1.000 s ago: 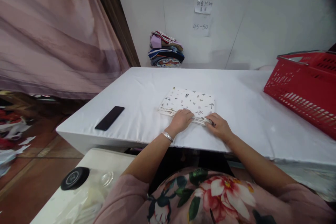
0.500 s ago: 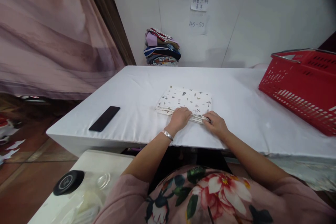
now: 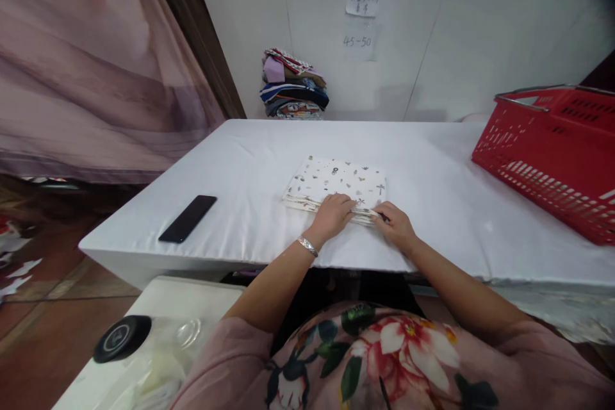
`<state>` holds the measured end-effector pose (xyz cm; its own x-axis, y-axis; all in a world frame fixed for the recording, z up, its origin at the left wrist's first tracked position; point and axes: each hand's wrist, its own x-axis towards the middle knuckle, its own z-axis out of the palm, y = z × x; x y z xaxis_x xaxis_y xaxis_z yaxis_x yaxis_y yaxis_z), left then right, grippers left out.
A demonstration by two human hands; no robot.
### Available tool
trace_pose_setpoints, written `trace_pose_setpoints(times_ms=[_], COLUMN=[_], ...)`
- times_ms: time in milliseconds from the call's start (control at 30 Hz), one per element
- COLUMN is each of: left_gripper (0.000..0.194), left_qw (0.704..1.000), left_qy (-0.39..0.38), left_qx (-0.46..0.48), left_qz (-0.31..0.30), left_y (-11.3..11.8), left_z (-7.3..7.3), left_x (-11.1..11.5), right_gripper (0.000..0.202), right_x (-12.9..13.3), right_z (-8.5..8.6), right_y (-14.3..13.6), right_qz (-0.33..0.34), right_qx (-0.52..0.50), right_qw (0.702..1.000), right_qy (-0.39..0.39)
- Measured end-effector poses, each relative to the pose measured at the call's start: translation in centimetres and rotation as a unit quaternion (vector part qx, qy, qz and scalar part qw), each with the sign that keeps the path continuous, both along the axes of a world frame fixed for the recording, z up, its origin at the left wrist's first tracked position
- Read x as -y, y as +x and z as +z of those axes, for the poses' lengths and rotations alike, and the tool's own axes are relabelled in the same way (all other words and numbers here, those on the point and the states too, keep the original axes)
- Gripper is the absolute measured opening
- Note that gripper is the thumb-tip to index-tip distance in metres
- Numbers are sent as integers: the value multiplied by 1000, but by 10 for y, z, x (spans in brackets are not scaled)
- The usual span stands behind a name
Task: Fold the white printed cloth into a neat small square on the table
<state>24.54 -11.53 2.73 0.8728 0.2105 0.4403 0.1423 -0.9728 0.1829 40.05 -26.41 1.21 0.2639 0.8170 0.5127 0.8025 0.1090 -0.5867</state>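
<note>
A white cloth (image 3: 343, 178) with small printed plants and figures lies folded into a layered rectangle on the white-covered table (image 3: 427, 160). On its near edge rests my left hand (image 3: 332, 213), fingers laid over the top layer; a silver bracelet (image 3: 307, 245) circles that wrist. At the cloth's near right corner, my right hand (image 3: 394, 225) pinches the edge layers between thumb and fingers. The folded layers show along the near side, partly hidden by both hands.
A black phone (image 3: 188, 218) lies at the table's left. The red basket (image 3: 552, 154) stands at the right. Several folded fabrics (image 3: 294, 86) are stacked behind the far edge, against the wall. A white surface below left bears a round black object (image 3: 122, 338) and clear plastic.
My left hand has slid slightly right along the near edge of the cloth. My right hand keeps its hold at the corner. The view has shifted a little.
</note>
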Motion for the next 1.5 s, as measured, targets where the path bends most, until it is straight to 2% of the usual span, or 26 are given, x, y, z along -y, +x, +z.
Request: trace_pose_setpoints(times_ms=[333,900,1233,1500], left_gripper=[6,10,13,15], left_qw=[999,992,993,994], left_qy=[29,121,104,99], left_qx=[20,-12,-8,-20], left_qz=[-1,-38,-47,-41], left_y=[7,24,19,16], left_z=[3,-3,-6,-5], left_x=[21,20,24,26], right_gripper=[13,11,14,17], right_x=[-1,-2,-1,-1], right_z=[0,-2,0,-2], right_y=[2,5,5,8], right_qz=[15,25,44,21], right_qx=[-31,-42,-54,-104], right_qw=[999,999,998,994], right_qy=[0,-8,3,8])
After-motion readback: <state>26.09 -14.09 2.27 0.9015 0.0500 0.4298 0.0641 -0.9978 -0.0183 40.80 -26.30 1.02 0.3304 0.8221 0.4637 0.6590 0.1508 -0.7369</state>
